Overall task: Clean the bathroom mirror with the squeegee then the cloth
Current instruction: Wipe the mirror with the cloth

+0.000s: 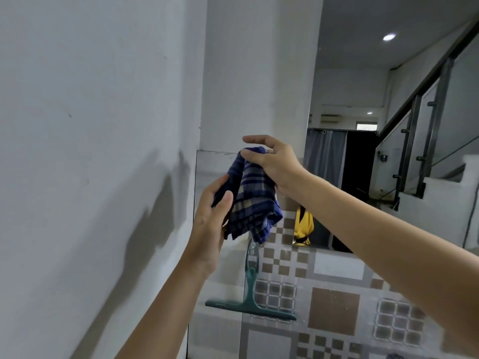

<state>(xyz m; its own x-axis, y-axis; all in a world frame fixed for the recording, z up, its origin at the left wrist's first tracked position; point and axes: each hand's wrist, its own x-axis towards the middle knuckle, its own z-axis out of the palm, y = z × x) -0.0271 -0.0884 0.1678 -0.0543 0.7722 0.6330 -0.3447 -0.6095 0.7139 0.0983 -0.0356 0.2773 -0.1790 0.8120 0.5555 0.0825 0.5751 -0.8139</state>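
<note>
A blue plaid cloth [251,203] hangs bunched between both my hands at the middle of the view. My right hand [272,164] pinches its top corner from above, with the index finger stretched out. My left hand [212,218] grips its left side, thumb pressed on the fabric. Behind the cloth is a narrow reflective panel, the mirror [210,167], set against the wall. A teal squeegee [251,288] hangs from a hook below the cloth, blade down and level, and neither hand touches it.
A plain white wall [90,125] fills the left. Brown and grey patterned tiles [334,307] cover the wall below right. At the upper right there is a staircase with a glass railing [425,141]. Something yellow [303,224] shows behind my right forearm.
</note>
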